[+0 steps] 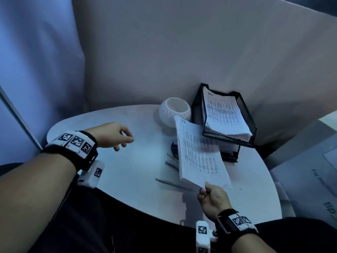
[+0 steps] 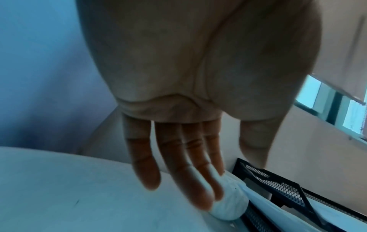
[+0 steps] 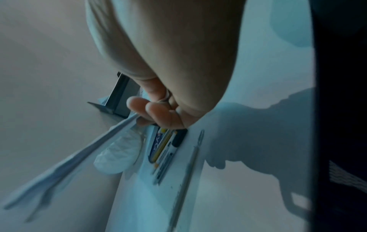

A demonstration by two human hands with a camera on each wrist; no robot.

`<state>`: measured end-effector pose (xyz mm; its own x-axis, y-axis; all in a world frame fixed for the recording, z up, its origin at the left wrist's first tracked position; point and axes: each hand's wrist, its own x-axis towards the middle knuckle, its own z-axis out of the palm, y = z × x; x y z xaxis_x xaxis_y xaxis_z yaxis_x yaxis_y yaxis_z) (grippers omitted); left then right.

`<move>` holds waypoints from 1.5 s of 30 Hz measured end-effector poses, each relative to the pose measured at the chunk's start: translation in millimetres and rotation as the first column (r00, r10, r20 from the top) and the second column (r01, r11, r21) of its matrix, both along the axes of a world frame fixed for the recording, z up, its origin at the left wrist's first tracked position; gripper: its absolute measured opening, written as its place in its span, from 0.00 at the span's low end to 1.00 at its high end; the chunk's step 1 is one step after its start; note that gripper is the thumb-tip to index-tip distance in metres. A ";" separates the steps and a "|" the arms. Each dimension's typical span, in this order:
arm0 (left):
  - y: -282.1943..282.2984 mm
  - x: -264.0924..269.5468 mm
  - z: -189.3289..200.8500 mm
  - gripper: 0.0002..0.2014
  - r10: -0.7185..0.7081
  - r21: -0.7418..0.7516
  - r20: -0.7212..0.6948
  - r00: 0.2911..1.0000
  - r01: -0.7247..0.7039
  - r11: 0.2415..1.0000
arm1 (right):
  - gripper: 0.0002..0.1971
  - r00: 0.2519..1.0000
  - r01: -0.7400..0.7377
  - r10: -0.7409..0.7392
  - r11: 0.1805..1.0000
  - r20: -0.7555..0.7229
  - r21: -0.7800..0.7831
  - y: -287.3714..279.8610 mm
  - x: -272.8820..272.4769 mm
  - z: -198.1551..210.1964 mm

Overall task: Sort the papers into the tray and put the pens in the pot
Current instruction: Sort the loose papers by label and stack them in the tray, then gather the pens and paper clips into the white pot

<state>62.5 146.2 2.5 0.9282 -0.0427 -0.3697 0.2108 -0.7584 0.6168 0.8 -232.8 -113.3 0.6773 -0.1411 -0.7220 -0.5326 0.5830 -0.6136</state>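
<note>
My right hand (image 1: 207, 189) pinches the near corner of a stack of printed papers (image 1: 198, 152) and holds it lifted above the table, in front of the black mesh tray (image 1: 250, 123). The tray holds more printed sheets (image 1: 224, 112) in its top tier. A round white pot (image 1: 174, 111) stands empty left of the tray. Several pens (image 1: 172, 159) lie on the table partly under the lifted stack, and one grey pen (image 1: 168, 182) lies nearer me. In the right wrist view the fingers (image 3: 157, 109) clamp the papers (image 3: 89, 150) above the pens (image 3: 166, 150). My left hand (image 1: 118, 136) hovers open over the table's left, holding nothing.
The round white table (image 1: 127, 170) stands against a pale wall panel. A blue curtain (image 1: 36, 70) hangs at the left. A cardboard box (image 1: 310, 179) sits beyond the table's right edge. My dark-clothed lap is below the table's near edge.
</note>
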 end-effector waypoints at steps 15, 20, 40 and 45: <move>-4.0 20.9 -2.6 0.12 -0.187 0.090 -0.108 0.976 0.197 0.976 | 0.07 0.988 0.129 -0.152 0.836 0.000 -0.533 -50.4 143.0 4.6; -6.0 28.6 -6.8 0.12 -0.183 0.095 -0.124 0.975 0.195 0.976 | 0.08 0.983 -0.123 -0.027 0.634 -0.180 -0.764 -48.0 179.1 2.7; -6.6 32.7 -8.8 0.15 -0.189 0.135 -0.118 0.975 0.204 0.970 | 0.09 0.923 -0.271 0.383 0.672 0.011 -0.689 78.8 173.9 5.6; -3.4 31.9 -8.5 0.18 -0.195 0.156 -0.092 0.977 0.207 0.966 | 0.23 0.694 -0.215 0.714 0.088 -0.089 -0.973 114.7 231.5 31.9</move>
